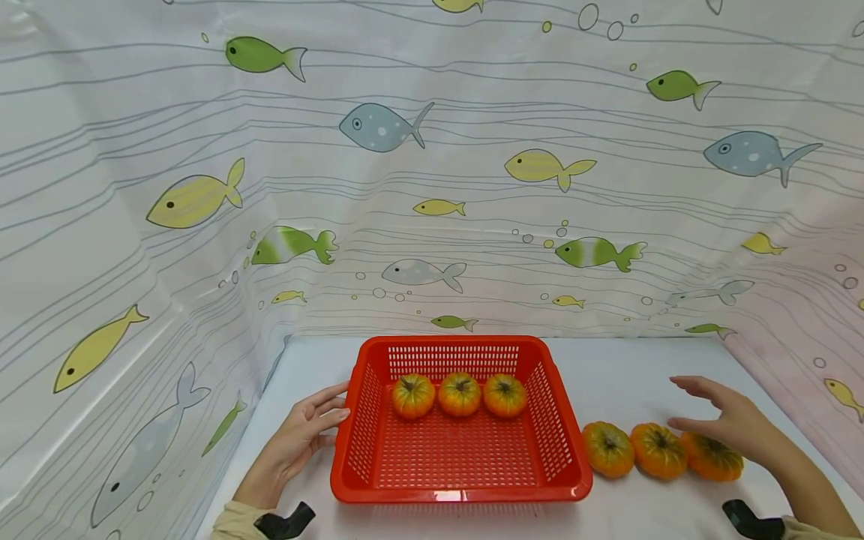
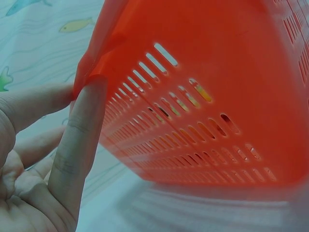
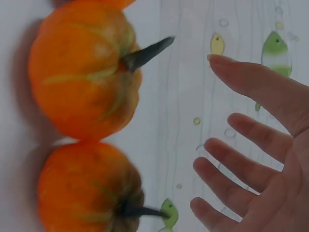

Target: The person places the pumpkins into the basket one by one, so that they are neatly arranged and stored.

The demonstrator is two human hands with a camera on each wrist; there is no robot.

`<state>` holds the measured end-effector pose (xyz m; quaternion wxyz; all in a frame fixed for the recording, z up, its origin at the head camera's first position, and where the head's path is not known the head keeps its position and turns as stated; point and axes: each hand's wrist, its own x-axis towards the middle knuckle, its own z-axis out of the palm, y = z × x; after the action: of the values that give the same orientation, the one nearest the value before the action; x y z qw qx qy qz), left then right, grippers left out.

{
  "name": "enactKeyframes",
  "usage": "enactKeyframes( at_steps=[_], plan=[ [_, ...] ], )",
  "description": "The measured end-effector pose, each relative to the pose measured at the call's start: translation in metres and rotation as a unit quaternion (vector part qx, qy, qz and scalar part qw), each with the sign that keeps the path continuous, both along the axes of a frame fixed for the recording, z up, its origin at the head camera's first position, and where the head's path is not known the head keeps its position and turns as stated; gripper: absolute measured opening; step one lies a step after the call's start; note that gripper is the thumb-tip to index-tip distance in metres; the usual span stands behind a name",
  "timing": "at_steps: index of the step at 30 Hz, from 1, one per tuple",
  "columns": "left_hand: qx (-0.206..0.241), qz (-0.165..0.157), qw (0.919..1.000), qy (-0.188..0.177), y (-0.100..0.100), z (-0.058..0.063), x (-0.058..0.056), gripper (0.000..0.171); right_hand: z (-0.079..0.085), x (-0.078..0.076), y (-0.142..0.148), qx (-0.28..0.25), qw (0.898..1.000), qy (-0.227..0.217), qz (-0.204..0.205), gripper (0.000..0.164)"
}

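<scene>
- White counter (image 1: 621, 382): three round orange pumpkins (image 1: 460, 394) in the red plastic basket (image 1: 405, 495), three pumpkins (image 1: 659, 451) outside.
- My left fingers (image 2: 77, 133), apart, touch it; right fingers (image 3: 241, 163) spread, empty.

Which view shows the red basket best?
The head view: the red basket appears whole there, rim and inside, with three pumpkins in it. The left wrist view catches only part of its slotted sides; the right wrist view, none.
</scene>
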<state>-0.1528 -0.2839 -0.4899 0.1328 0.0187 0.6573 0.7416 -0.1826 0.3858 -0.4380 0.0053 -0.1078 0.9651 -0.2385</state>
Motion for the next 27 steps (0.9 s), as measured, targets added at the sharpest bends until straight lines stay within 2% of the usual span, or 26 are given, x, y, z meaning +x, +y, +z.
enactKeyframes(
  at_steps=[7, 11, 19, 27],
  plan=[
    [0.001, -0.005, 1.0000, -0.002, 0.000, -0.002, 0.000, 0.062, -0.025, 0.008, 0.032, 0.005, 0.999, -0.043, -0.030, 0.078],
    [0.001, -0.002, 1.0000, -0.005, 0.000, -0.002, 0.000, 0.064, -0.037, 0.011, 0.043, 0.000, 0.999, -0.047, -0.027, 0.077],
    [0.000, 0.002, 1.0000, -0.004, 0.000, -0.001, 0.000, 0.064, -0.050, 0.011, 0.051, -0.023, 0.995, -0.089, -0.041, 0.078],
    [0.001, 0.001, 1.0000, -0.001, 0.000, 0.000, -0.001, 0.064, -0.058, 0.017, 0.055, -0.031, 0.992, -0.112, -0.057, 0.078]
  ],
)
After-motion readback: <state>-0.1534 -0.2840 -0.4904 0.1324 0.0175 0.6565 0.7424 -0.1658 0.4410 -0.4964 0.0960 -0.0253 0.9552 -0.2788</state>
